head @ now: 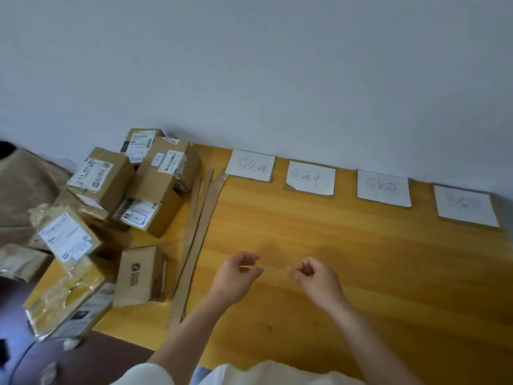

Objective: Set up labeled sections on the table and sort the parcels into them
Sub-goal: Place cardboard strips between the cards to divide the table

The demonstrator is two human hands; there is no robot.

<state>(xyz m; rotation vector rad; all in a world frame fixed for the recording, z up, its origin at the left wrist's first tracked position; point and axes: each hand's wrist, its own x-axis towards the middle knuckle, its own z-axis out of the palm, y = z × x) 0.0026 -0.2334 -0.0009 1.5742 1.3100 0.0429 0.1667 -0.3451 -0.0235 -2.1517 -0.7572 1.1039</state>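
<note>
While parcels (133,201) sit heaped, four handwritten labels (311,177) line the wall.

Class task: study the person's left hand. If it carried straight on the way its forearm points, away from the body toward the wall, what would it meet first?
Probably bare table first; the left hand heads roughly toward the second paper label by the wall, though depth is hard to judge.
</note>
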